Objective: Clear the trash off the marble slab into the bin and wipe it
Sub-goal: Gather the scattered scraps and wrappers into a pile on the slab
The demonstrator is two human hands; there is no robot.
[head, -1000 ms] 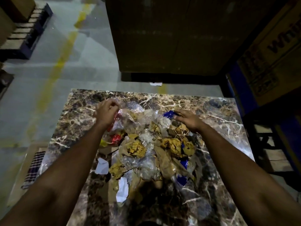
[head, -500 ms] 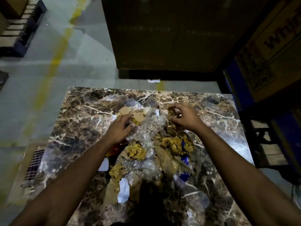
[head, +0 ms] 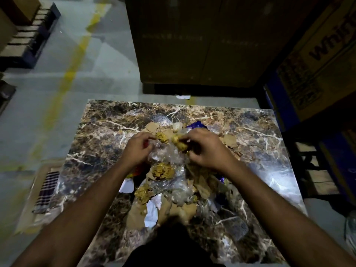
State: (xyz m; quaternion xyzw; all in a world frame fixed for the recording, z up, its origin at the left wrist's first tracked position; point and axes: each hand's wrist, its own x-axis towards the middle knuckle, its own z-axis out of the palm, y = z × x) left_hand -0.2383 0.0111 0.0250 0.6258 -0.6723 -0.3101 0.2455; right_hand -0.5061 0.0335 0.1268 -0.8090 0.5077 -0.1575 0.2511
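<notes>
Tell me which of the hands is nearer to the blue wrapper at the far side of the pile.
Right. The right hand lies just below the blue wrapper; the left hand is further left.

A big cardboard box (head: 194, 41) stands at twelve o'clock. A printed carton (head: 319, 60) sits at two o'clock, a pallet (head: 28, 39) at ten, a checked cloth (head: 47, 191) at eight, and a yellow floor line (head: 67, 78) runs toward eleven.

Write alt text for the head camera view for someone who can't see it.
Two bare hands, left hand and right hand, gather a pile of trash, crumpled brown paper, clear plastic and blue wrappers, at the middle of a brown marble slab. A checked cloth lies beside the slab's left edge.
</notes>
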